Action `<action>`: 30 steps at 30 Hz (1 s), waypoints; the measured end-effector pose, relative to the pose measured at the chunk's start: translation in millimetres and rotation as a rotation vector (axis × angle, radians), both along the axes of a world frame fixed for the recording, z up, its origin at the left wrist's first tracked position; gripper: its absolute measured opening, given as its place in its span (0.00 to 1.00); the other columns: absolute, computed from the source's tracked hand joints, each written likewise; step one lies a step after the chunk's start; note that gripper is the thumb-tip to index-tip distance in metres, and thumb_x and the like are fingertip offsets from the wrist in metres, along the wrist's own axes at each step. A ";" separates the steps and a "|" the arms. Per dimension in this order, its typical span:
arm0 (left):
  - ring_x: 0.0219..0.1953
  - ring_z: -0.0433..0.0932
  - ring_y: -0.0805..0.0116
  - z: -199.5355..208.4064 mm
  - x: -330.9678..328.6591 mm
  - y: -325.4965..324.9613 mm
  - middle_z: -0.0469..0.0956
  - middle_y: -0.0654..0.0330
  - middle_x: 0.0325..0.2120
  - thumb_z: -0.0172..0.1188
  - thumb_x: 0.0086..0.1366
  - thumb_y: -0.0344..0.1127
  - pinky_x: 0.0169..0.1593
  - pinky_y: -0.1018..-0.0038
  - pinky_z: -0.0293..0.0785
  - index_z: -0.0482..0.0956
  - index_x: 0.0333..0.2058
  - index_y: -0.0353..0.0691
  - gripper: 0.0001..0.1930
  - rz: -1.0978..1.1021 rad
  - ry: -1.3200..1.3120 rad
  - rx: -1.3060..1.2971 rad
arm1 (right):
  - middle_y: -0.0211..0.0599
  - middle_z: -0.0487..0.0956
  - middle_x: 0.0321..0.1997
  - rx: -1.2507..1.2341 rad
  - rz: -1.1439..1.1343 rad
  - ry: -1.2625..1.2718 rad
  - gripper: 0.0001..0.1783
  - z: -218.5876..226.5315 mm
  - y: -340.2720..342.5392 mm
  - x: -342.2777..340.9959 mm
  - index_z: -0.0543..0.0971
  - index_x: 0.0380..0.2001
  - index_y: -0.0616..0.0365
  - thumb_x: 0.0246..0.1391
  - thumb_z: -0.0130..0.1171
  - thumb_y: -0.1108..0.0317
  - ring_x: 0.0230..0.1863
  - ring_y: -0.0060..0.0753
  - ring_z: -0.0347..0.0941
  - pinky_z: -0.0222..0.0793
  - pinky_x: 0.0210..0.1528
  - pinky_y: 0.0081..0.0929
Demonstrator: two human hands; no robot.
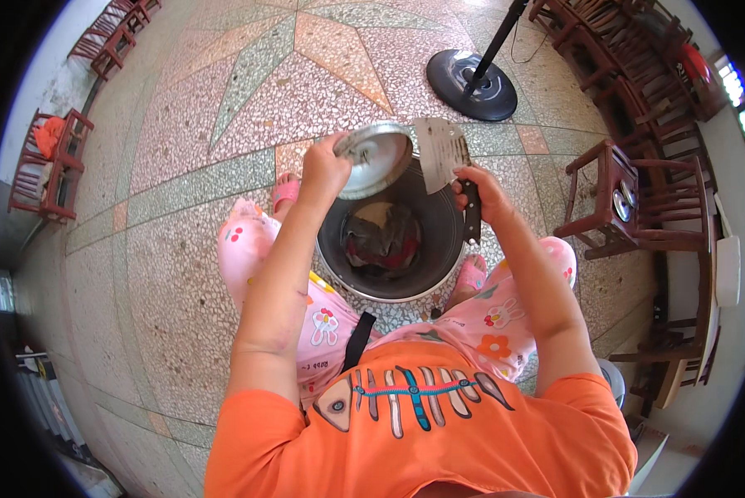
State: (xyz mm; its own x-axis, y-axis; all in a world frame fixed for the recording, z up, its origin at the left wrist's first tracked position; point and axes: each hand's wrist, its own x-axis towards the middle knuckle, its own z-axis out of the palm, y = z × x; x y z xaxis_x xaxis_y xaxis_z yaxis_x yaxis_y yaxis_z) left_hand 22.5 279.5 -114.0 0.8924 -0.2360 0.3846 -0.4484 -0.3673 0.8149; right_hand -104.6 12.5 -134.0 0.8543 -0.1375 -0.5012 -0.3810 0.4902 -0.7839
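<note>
My left hand (327,170) grips the edge of a shallow round metal dish (386,163), which is tilted over a dark bucket (446,253). A few dark bits show on the dish near my fingers. In my right hand (487,196) is a cleaver (441,156), its broad blade up and its black riveted handle pointing down along my palm. Smears mark the blade, which stands close to the dish without visibly touching it. Inside the bucket, between my feet, lies a crumpled dark bag (382,236) with reddish and tan waste.
A black round stand base (472,83) with a pole is on the speckled floor ahead. Wooden chairs line the right, and one seat (602,192) carries small metal items (622,204). A wooden chair (63,178) with orange cloth is at the left wall.
</note>
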 end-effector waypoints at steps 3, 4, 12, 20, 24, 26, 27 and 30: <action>0.31 0.75 0.76 -4.4 -3.6 -3.6 0.81 0.64 0.26 0.66 0.45 0.24 0.39 0.76 0.71 0.82 0.37 0.38 0.16 -0.300 0.501 -0.036 | 0.31 0.71 0.19 -0.206 0.064 -0.063 0.10 6.9 17.9 -2.2 0.73 0.33 0.58 0.49 0.59 0.65 0.14 0.23 0.66 0.60 0.15 0.21; 0.31 0.75 0.76 -10.0 -4.3 -6.5 0.81 0.64 0.26 0.66 0.45 0.24 0.39 0.76 0.71 0.82 0.37 0.38 0.16 -0.299 0.497 -0.023 | 0.31 0.71 0.19 -0.195 0.061 -0.068 0.10 10.8 23.3 -3.5 0.73 0.33 0.58 0.49 0.59 0.65 0.14 0.23 0.66 0.60 0.15 0.21; 0.35 0.77 0.73 3.6 -11.2 -20.7 0.81 0.60 0.35 0.64 0.46 0.22 0.42 0.76 0.73 0.77 0.45 0.31 0.22 -0.481 0.617 0.061 | 0.31 0.74 0.18 -0.789 0.281 -0.055 0.20 20.2 36.3 -14.8 0.78 0.38 0.64 0.49 0.58 0.57 0.14 0.21 0.68 0.65 0.17 0.23; 0.55 0.69 0.65 16.8 -54.7 -30.8 0.70 0.50 0.52 0.64 0.54 0.33 0.59 0.70 0.62 0.60 0.59 0.28 0.35 -0.701 0.306 -0.383 | 0.28 0.74 0.20 -0.517 -0.082 -0.168 0.19 10.9 30.0 -15.9 0.76 0.35 0.62 0.58 0.54 0.54 0.12 0.19 0.67 0.61 0.14 0.18; 0.53 0.71 0.67 3.3 -79.5 -41.9 0.72 0.54 0.49 0.62 0.57 0.30 0.58 0.71 0.64 0.62 0.58 0.31 0.31 -0.606 0.309 -0.536 | 0.27 0.74 0.20 -0.446 -0.212 -0.200 0.18 10.5 38.1 -15.5 0.76 0.33 0.60 0.58 0.55 0.54 0.13 0.18 0.66 0.60 0.14 0.17; 0.50 0.72 0.70 -0.6 -71.1 -36.7 0.73 0.56 0.48 0.63 0.57 0.30 0.56 0.73 0.66 0.65 0.56 0.32 0.28 -0.505 0.461 -0.519 | 0.26 0.74 0.20 -0.475 -0.256 -0.243 0.17 11.4 42.9 -14.1 0.76 0.32 0.59 0.58 0.55 0.54 0.13 0.17 0.66 0.60 0.15 0.17; 0.47 0.73 0.72 0.5 -64.0 -36.9 0.76 0.59 0.45 0.62 0.58 0.28 0.52 0.75 0.67 0.70 0.52 0.32 0.22 -0.497 0.585 -0.653 | 0.25 0.73 0.20 -0.499 -0.231 -0.258 0.17 7.3 42.0 -14.1 0.76 0.34 0.60 0.58 0.57 0.55 0.14 0.15 0.66 0.60 0.16 0.16; 0.44 0.75 0.73 -4.5 -53.2 -32.4 0.78 0.61 0.41 0.61 0.59 0.27 0.50 0.77 0.68 0.75 0.48 0.32 0.17 -0.348 0.681 -0.716 | 0.25 0.73 0.21 -0.609 -0.144 -0.385 0.17 5.6 45.7 -18.1 0.77 0.37 0.61 0.57 0.58 0.56 0.15 0.14 0.65 0.60 0.17 0.15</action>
